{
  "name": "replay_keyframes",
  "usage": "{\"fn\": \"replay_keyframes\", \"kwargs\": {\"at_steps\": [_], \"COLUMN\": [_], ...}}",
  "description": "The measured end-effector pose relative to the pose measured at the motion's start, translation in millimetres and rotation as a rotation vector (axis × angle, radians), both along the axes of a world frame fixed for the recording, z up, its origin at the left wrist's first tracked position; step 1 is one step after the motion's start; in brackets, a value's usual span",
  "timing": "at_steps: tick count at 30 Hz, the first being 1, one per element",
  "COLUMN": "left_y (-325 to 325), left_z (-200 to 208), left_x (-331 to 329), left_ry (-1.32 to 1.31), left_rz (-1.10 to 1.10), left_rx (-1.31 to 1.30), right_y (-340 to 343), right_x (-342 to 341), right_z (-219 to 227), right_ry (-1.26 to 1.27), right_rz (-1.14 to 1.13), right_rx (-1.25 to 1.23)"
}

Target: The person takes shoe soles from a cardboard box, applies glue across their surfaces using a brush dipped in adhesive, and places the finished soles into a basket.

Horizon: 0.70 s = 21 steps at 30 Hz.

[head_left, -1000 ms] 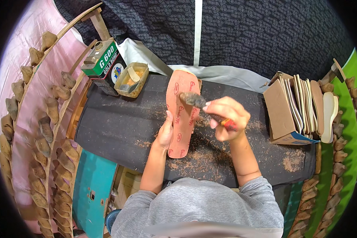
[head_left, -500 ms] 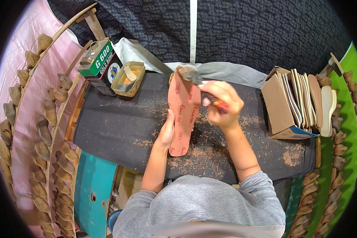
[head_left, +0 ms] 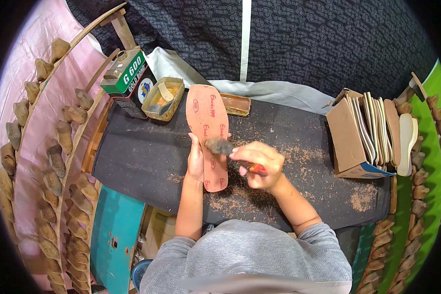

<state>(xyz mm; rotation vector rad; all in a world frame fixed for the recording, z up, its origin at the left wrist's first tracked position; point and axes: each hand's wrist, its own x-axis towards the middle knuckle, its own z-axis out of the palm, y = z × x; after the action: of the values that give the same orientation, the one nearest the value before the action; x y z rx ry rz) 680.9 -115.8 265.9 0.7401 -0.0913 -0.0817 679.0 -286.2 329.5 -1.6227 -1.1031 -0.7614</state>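
Note:
My left hand [head_left: 196,159] grips a pinkish insole board [head_left: 208,112] with red printing by its left edge, the thumb on top and fingertips showing at the far edge. The board is held above the dark table cover, its rounded wide end pointing away from me. In my right hand [head_left: 260,164] is a brush [head_left: 220,146] with dark, clumped bristles and a reddish handle. The bristles lie against the middle of the board's printed face. The brush handle is partly hidden by my fingers.
Brown shavings [head_left: 259,196] litter the black table cover [head_left: 132,157]. At the back left stand a green-and-black can [head_left: 127,81] and a glue tub [head_left: 163,98]; a shallow wooden tray [head_left: 236,104] lies behind the board. A cardboard box [head_left: 350,137] of soles is right. Shoe lasts [head_left: 54,159] line side racks.
The brush has moved from the board's far end toward me, down to its middle. The board has shifted slightly left and tilted differently, and the wooden tray behind it shows now.

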Motion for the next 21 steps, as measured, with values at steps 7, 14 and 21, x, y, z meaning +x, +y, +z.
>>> {"fn": "replay_keyframes", "kwargs": {"at_steps": [7, 14, 21], "left_y": [-8, -1, 33], "left_z": [11, 22, 2], "left_x": [-5, 2, 10], "left_ry": [-0.048, 0.063, -0.113], "left_rz": [-0.052, 0.206, 0.146], "left_rx": [-0.005, -0.173, -0.110], "right_y": [1, 3, 3], "right_x": [38, 15, -21], "right_z": [32, -9, -36], "right_ry": [-0.115, 0.009, 0.166], "right_rz": [-0.282, -0.082, 0.103], "right_rx": [0.060, 0.013, -0.051]}}
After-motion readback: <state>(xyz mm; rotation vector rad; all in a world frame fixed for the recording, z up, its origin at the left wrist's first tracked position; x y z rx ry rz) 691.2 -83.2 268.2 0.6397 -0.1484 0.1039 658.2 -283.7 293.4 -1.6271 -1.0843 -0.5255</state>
